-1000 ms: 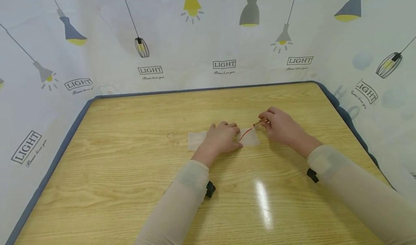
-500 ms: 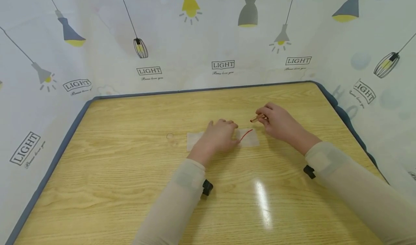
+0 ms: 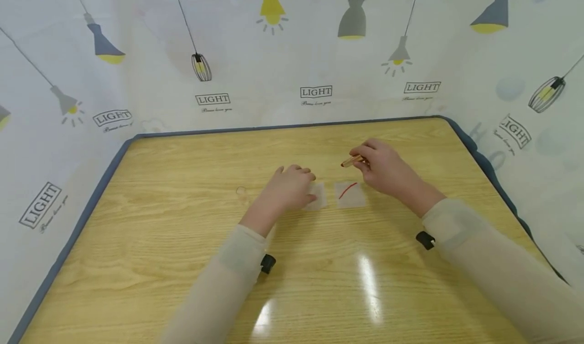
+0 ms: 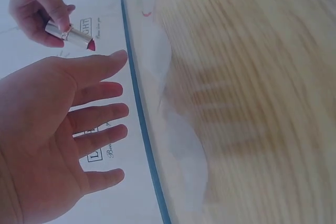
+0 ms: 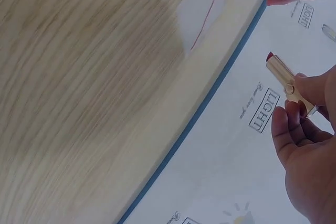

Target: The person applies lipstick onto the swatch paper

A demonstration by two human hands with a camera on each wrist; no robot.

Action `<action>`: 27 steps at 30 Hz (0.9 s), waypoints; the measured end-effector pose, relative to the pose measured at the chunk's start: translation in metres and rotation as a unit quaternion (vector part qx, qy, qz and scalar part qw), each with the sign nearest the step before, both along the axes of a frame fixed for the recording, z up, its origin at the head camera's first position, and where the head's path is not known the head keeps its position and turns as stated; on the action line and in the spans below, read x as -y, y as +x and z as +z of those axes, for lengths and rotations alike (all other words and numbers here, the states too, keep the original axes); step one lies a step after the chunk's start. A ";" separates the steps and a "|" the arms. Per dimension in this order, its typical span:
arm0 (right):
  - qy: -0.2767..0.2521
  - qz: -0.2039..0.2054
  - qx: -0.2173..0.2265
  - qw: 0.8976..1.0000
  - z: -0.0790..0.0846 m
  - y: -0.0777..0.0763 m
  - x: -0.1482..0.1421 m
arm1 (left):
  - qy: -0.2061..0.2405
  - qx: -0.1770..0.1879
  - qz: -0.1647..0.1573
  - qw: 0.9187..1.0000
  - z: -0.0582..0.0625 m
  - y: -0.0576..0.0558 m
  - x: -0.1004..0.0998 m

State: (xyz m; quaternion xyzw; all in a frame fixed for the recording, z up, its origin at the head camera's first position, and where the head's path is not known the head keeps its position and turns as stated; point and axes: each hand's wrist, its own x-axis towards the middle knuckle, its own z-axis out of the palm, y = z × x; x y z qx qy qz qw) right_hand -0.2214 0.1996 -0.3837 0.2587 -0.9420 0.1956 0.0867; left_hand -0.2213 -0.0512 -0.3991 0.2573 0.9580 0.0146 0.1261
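Note:
My left hand (image 3: 288, 188) hovers over a thin white paper-like sheet (image 3: 321, 197), covering part of it. In the left wrist view its fingers (image 4: 102, 115) are spread and nearly straight, with nothing between them. To the right lies a white square (image 3: 357, 198) crossed by a slanting red line (image 3: 348, 190). Bare wood shows between the two white patches. Up and right of them, my right hand (image 3: 380, 166) pinches a gold-tubed lipstick (image 5: 283, 74) between thumb and fingers. Its cap is off, and the red tip points left, clear of the table.
A wooden table (image 3: 182, 263) with a dark blue edge spans the view. Patterned white sheeting (image 3: 255, 55) stands along its back and sides. A faint ring mark (image 3: 241, 191) shows on the wood left of the left hand.
My left hand has moved left, uncovering more white sheet and a strip of wood. The right hand has lifted the lipstick away from the red line, up and to the left.

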 end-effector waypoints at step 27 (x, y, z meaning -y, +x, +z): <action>0.044 0.084 0.061 0.994 -0.026 0.022 0.076 | 0.045 0.034 0.013 0.998 -0.022 0.007 0.032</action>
